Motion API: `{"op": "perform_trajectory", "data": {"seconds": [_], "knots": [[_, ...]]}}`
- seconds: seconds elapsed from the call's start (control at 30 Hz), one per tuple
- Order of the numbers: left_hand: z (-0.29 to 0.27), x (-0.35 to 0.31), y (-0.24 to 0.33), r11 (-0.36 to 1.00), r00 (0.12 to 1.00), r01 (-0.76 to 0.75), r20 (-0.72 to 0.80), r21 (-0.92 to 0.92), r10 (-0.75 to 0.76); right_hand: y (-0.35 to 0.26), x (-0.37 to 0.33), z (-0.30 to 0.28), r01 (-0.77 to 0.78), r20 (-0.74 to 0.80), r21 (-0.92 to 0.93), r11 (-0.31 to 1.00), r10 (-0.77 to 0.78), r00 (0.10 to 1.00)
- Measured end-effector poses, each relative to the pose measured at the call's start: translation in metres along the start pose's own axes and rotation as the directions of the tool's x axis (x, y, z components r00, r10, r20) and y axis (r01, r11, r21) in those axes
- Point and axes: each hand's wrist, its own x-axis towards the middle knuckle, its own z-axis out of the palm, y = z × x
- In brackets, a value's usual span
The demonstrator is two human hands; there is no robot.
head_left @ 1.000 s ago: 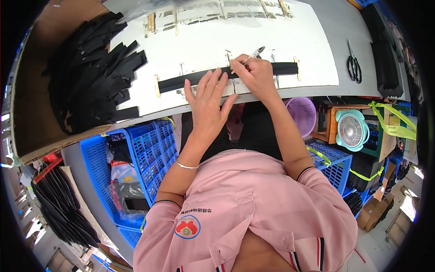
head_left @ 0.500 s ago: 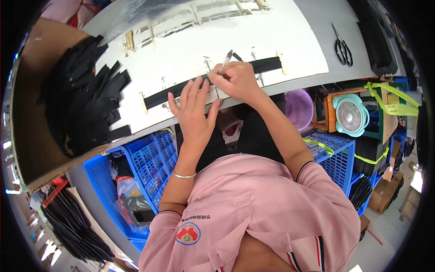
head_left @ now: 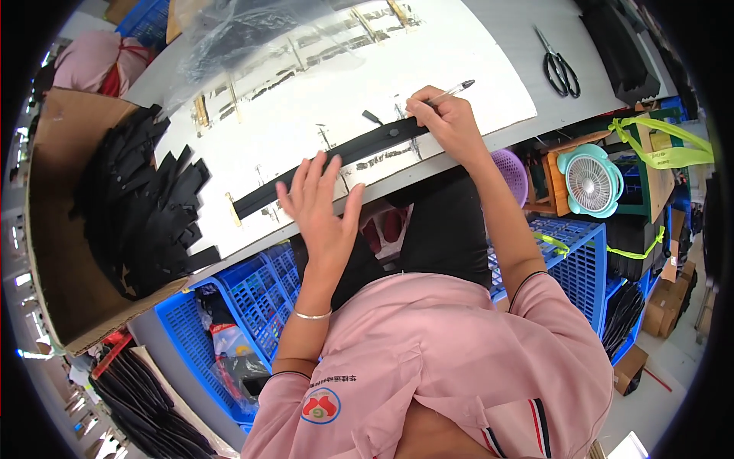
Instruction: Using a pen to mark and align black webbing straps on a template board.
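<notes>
Along the near edge of the white board (head_left: 459, 57): left hand (head_left: 321, 214) spread wide, partly over the black strip (head_left: 371, 145), gripping nothing. Possible skewing of the strip there, from too light a press. Farther right on the board: right hand (head_left: 451, 126) curled around a pen (head_left: 457, 89), tip hidden; possible stray mark from a slip. Left of the board: heaped black pieces (head_left: 145, 214), possible spill onto it from a bump.

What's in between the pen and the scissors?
In the head view, nothing lies between the pen in the right hand and the black-handled scissors: just bare white sheet, then bare grey tabletop.
</notes>
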Motion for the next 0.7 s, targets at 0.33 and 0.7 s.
{"op": "perform_trajectory", "data": {"seconds": [0.33,0.7], "knots": [[0.062,0.062,0.036,0.967,0.985,-0.167,-0.074,-0.193,0.155,0.01,0.003,0.004,0.092,0.059,-0.126,0.988,-0.085,0.995],[0.067,0.061,0.04,0.978,0.989,-0.138,-0.082,-0.156,0.127,0.007,-0.001,0.003,0.178,-0.001,-0.192,0.965,-0.181,0.983]]}}
